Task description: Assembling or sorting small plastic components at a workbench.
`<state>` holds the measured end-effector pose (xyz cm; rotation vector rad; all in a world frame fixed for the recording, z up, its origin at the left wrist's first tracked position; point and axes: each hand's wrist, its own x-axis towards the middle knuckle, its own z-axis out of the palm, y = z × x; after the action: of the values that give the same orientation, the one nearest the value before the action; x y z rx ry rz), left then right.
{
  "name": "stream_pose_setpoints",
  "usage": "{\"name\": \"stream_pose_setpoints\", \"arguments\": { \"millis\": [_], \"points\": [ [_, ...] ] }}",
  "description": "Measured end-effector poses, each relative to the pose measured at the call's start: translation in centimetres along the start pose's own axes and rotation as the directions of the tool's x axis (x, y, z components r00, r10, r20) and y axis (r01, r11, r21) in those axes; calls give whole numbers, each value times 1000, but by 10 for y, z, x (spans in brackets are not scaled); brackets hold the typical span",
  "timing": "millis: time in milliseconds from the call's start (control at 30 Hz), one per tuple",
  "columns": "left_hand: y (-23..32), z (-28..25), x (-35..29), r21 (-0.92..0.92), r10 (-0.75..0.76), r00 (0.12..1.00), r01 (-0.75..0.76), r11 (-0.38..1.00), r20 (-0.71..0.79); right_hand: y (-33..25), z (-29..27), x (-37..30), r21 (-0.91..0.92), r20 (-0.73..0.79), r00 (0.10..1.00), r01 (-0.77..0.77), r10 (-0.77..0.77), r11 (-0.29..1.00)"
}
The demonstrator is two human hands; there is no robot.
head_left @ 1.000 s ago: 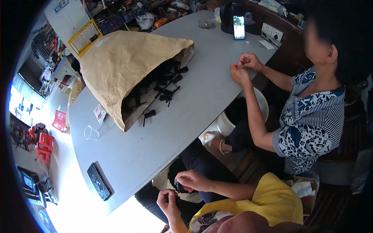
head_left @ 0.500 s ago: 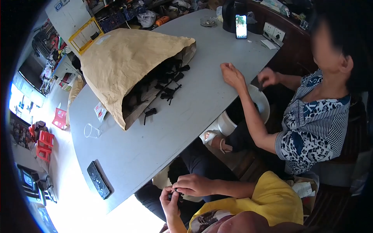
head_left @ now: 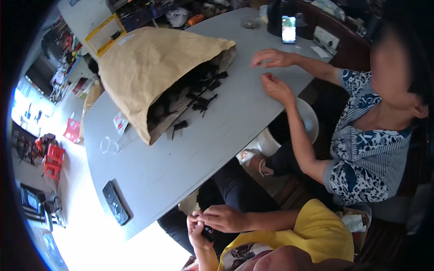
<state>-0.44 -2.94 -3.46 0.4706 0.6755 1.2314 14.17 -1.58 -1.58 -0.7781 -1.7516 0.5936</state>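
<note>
Both my hands are together over my lap, below the table's near edge. My left hand has its fingers closed round a small black plastic part, which shows under the fingers. My right hand meets it from the right, fingertips pinched against the left fingertips; what lies between them is too small to make out. Out on the grey table, a big brown paper sack lies on its side. Black plastic parts spill from its mouth.
A co-worker sits at the right, both hands over the table. Below those hands stands a white bucket. A dark phone and a clear cup lie at the left; a lit phone stands at the back.
The co-worker's far hand has moved from near the bucket to over the table, toward the sack. My hands stay together, and the black part shows lower in my left hand. The view shifted slightly.
</note>
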Motion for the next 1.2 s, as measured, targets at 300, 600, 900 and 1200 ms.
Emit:
{"name": "stream_pose_setpoints", "arguments": {
  "millis": [300, 600, 900, 1200],
  "points": [
    [18, 5, 7, 52, -60, 993, 66, 996, -102, 15, -6, 13, -35, 122, 989, 88, -83, 996],
    [24, -14, 23, 953, 363, 926, -198, 230, 105, 97, -34, 130, -643, 0, 1000, 17, -23, 766],
    [21, -11, 19, 928, 328, 926, -278, 247, 190, 132, -35, 132, -821, 35, 990, -49, 135, 569],
    [32, 20, 22, 804, 573, 748, -543, 242, 334, 34, -28, 64, 280, 459, 879, -279, 127, 919]
  ]
}}
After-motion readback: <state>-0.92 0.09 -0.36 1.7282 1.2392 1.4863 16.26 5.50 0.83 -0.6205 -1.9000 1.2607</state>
